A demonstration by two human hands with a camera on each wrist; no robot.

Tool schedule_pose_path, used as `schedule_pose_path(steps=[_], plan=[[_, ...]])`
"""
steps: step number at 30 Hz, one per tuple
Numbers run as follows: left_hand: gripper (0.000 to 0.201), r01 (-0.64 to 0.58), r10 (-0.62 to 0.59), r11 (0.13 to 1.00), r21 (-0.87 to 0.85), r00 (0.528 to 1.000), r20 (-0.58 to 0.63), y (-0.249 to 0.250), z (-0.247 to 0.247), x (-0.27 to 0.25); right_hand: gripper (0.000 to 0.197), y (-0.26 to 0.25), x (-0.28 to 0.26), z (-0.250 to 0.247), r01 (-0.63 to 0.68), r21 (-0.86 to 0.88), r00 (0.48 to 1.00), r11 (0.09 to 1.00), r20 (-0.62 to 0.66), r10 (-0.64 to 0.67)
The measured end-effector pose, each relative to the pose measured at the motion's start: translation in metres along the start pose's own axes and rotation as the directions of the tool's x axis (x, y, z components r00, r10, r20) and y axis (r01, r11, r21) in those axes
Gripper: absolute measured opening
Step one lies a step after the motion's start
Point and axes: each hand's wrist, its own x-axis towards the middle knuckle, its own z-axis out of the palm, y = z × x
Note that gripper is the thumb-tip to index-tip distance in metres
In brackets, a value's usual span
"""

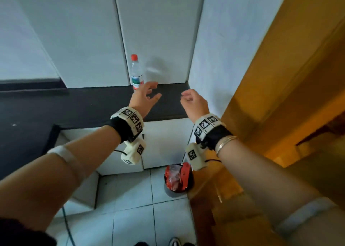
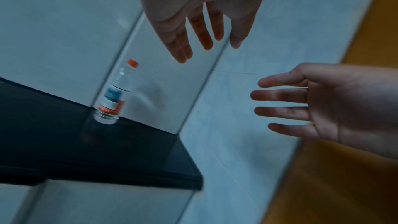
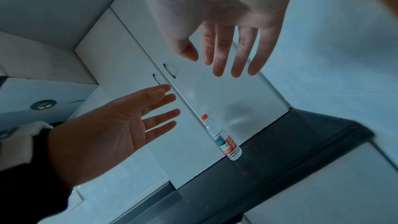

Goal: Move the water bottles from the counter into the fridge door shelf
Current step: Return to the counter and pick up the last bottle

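One clear water bottle (image 1: 136, 72) with a red cap and a red-and-green label stands upright at the back of the black counter (image 1: 74, 103), against the white cupboard doors. The same bottle (image 2: 114, 93) shows in the left wrist view, and the bottle (image 3: 223, 138) in the right wrist view. My left hand (image 1: 147, 94) hovers just in front of it with fingers spread, touching nothing. My right hand (image 1: 190, 100) hangs over the counter's right end with relaxed fingers, holding nothing. Both palms (image 2: 336, 103) (image 3: 103, 125) are empty. No fridge is in view.
White cupboard doors (image 1: 155, 31) rise behind the counter. A white tiled wall (image 1: 224, 49) closes its right end, with an orange wooden door frame (image 1: 280, 77) beyond. A red-lined bin (image 1: 178, 178) stands on the tiled floor (image 1: 130, 208) below.
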Motion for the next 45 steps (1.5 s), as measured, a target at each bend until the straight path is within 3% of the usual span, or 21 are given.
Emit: schedule_pose_path(steps=[8, 19, 34, 38, 45], plan=[[0.040, 0.087, -0.084, 0.996, 0.013, 0.986, -0.147, -0.063, -0.060, 0.059, 0.025, -0.038, 0.075, 0.089, 0.072, 0.004, 0.990, 0.997, 0.122, -0.072], [0.039, 0.065, -0.058, 0.993, 0.103, 0.996, -0.065, -0.137, -0.139, 0.173, 0.038, -0.078, 0.183, 0.201, 0.038, -0.069, 0.995, 0.997, 0.093, -0.031], [0.041, 0.121, -0.113, 0.982, 0.147, 0.992, -0.059, -0.191, -0.140, 0.268, 0.064, -0.059, 0.300, 0.271, -0.066, -0.026, 0.998, 0.997, 0.007, 0.066], [0.044, 0.151, -0.143, 0.971, 0.183, 0.988, -0.056, -0.199, -0.135, 0.283, 0.069, -0.054, 0.322, 0.281, -0.110, -0.076, 0.993, 0.991, 0.042, 0.113], [0.048, 0.158, -0.160, 0.953, 0.259, 0.987, -0.016, -0.207, -0.126, 0.298, 0.052, -0.044, 0.336, 0.283, -0.144, -0.110, 0.984, 0.983, 0.093, 0.155]])
